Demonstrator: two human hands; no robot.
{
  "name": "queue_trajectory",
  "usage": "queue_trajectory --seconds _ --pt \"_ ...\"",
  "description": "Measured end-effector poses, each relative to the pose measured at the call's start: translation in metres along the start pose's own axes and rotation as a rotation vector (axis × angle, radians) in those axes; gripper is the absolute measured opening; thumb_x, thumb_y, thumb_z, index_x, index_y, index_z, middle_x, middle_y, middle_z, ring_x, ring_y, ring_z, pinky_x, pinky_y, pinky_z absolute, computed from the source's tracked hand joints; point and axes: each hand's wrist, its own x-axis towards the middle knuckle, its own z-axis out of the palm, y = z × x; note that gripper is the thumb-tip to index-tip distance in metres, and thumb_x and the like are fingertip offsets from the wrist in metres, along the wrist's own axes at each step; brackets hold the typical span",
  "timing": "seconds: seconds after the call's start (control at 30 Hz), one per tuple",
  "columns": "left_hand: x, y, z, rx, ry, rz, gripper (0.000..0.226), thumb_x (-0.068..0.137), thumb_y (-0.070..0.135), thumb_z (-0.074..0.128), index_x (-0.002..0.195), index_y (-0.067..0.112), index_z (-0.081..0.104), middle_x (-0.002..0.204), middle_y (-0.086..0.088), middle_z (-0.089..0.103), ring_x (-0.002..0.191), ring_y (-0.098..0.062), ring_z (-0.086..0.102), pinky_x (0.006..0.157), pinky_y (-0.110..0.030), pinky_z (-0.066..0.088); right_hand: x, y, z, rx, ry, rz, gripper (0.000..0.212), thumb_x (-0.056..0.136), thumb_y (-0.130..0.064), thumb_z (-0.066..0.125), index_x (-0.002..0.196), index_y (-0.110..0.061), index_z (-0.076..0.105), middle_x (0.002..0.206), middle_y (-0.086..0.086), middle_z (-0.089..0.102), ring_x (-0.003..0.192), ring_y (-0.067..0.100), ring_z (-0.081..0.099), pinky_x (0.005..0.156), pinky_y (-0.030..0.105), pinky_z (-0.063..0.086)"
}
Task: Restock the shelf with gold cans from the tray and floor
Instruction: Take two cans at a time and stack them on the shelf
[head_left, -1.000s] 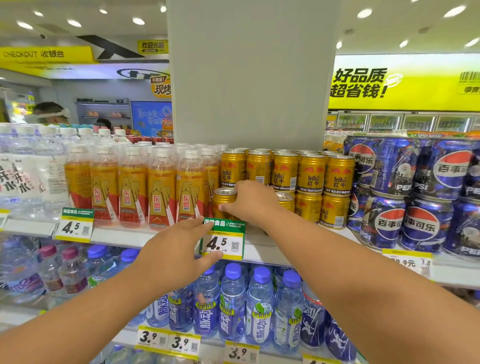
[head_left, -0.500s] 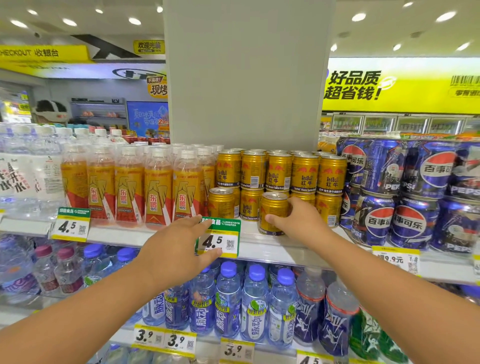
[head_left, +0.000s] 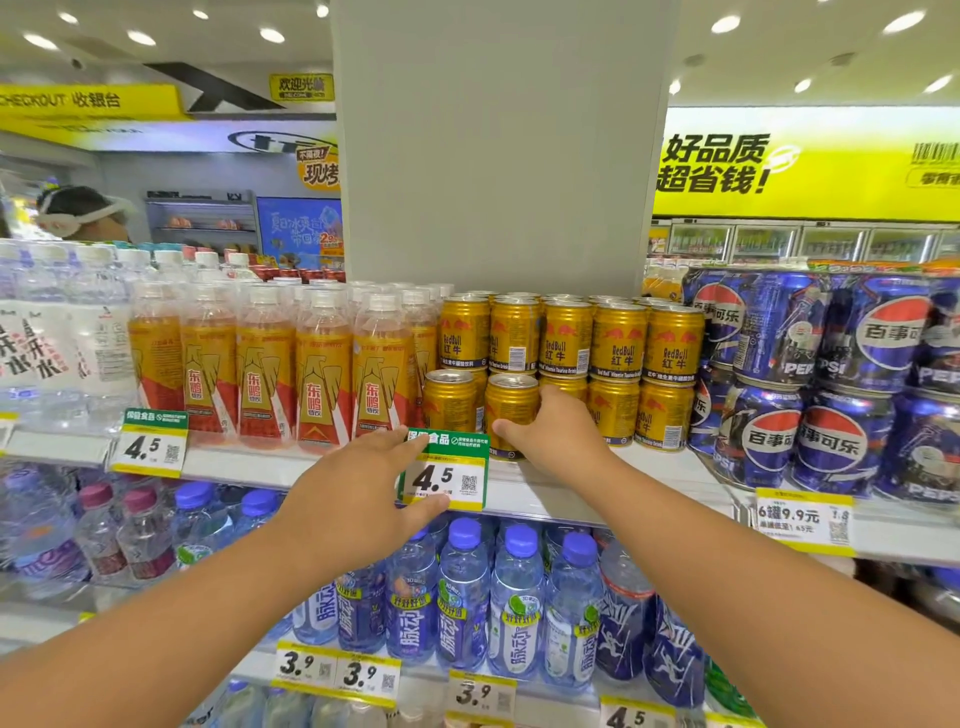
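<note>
In the head view, the right hand (head_left: 553, 434) gripped a gold can (head_left: 511, 410) standing at the near edge of the shelf (head_left: 545, 491), its thumb on the can's near side and its fingers curled round the right side and back, out of sight. This can stood upright just right of another front can (head_left: 449, 400), the two apparently touching, with the stacked gold cans (head_left: 569, 338) two tiers high behind them and to the right. The left hand (head_left: 358, 499) rested on the shelf edge, fingers fairly straight and slightly apart, holding nothing, its fingertips at the green price tag (head_left: 444, 470). Orange bottles (head_left: 265, 364) filled the shelf to the left and Pepsi packs (head_left: 831, 374) to the right. The step in hand looked to be seating one can in the front row. The next move would likely call for nudging it flush with its neighbour, releasing it, then fetching another can; neither tray nor floor was in view, so how many remained could not be told.
</note>
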Motion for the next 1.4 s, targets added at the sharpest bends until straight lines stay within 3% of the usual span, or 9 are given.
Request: queue_trajectory --seconds 0.2,0.37,0.5,0.63,0.8,0.97,1.07,1.23,1.4 --pt "0.001 0.000 0.004 0.013 0.023 0.028 0.081 0.086 0.074 0.044 0.155 0.036 0.024 0.161 0.011 0.024 0.148 -0.010 0.020 0.116 -0.035 0.029 -0.002 -0.001 0.002 -0.052 -0.023 -0.011 0.052 0.083 -0.050 0.072 0.120 -0.016 0.057 0.116 0.002 0.065 0.107 0.023 0.061 0.089 0.040 0.053" --pt "-0.001 0.002 0.004 0.057 0.089 0.091 0.078 0.089 0.071 0.043 0.154 0.034 0.027 0.160 0.011 0.027 0.145 -0.011 0.028 0.110 -0.033 0.036 -0.027 0.007 -0.011 -0.362 0.004 -0.145 0.048 0.090 -0.059 0.053 0.118 -0.021 0.054 0.115 0.002 0.060 0.109 0.024 0.056 0.087 0.042 0.053" --pt "-0.006 0.014 0.014 0.078 0.104 0.187 0.077 0.088 0.073 0.041 0.154 0.036 0.027 0.159 0.012 0.030 0.143 -0.011 0.034 0.107 -0.033 0.039 -0.063 0.021 -0.024 -0.404 -0.047 -0.332 0.056 0.096 -0.049 0.052 0.138 -0.013 0.045 0.139 0.008 0.050 0.132 0.026 0.040 0.105 0.040 0.038" --pt "-0.017 0.032 0.032 0.052 0.052 0.201 0.078 0.087 0.072 0.045 0.153 0.034 0.031 0.160 0.006 0.030 0.145 -0.014 0.031 0.111 -0.033 0.034 -0.091 0.044 -0.033 -0.516 -0.106 -0.392 0.074 0.096 -0.056 0.048 0.152 -0.011 0.029 0.159 0.009 0.029 0.148 0.025 0.020 0.119 0.039 0.022" --pt "-0.046 0.060 0.058 0.076 0.002 0.145 0.083 0.086 0.073 0.045 0.154 0.030 0.028 0.160 0.002 0.030 0.146 -0.016 0.029 0.114 -0.035 0.031 -0.136 0.082 -0.045 -0.518 -0.112 -0.456 0.076 0.096 -0.056 0.048 0.155 -0.014 0.024 0.165 0.006 0.011 0.152 0.022 0.006 0.123 0.040 0.012" --pt "-0.089 0.100 0.091 0.059 -0.035 0.118 0.082 0.082 0.074 0.037 0.151 0.029 0.037 0.157 0.003 0.036 0.141 -0.020 0.039 0.110 -0.045 0.040 -0.185 0.134 -0.046 -0.503 -0.170 -0.455 0.078 0.096 -0.055 0.048 0.156 -0.013 0.023 0.164 0.006 0.013 0.152 0.022 0.007 0.123 0.038 0.011" --pt "-0.118 0.123 0.112 0.013 -0.043 0.122 0.081 0.082 0.072 0.039 0.150 0.027 0.040 0.155 0.001 0.040 0.141 -0.021 0.040 0.111 -0.042 0.037 -0.212 0.164 -0.042 -0.504 -0.242 -0.455 0.078 0.097 -0.055 0.044 0.157 -0.013 0.017 0.165 0.005 0.007 0.152 0.021 0.002 0.123 0.036 0.006" --pt "-0.153 0.146 0.156 -0.005 -0.107 0.149 0.092 0.079 0.084 0.025 0.149 0.026 0.042 0.152 -0.002 0.045 0.139 -0.022 0.043 0.108 -0.039 0.040 -0.250 0.204 -0.022 -0.467 -0.316 -0.400 0.085 0.092 -0.063 0.041 0.156 -0.011 0.021 0.164 0.009 0.015 0.152 0.024 0.008 0.123 0.040 0.011" --pt "-0.177 0.154 0.212 -0.124 -0.156 0.131 0.086 0.074 0.074 0.030 0.146 0.030 0.046 0.151 0.004 0.046 0.137 -0.019 0.045 0.108 -0.041 0.043 -0.293 0.240 0.014 -0.405 -0.281 -0.353 0.073 0.085 -0.054 0.056 0.138 -0.004 0.053 0.144 0.018 0.051 0.135 0.035 0.045 0.110 0.042 0.037"
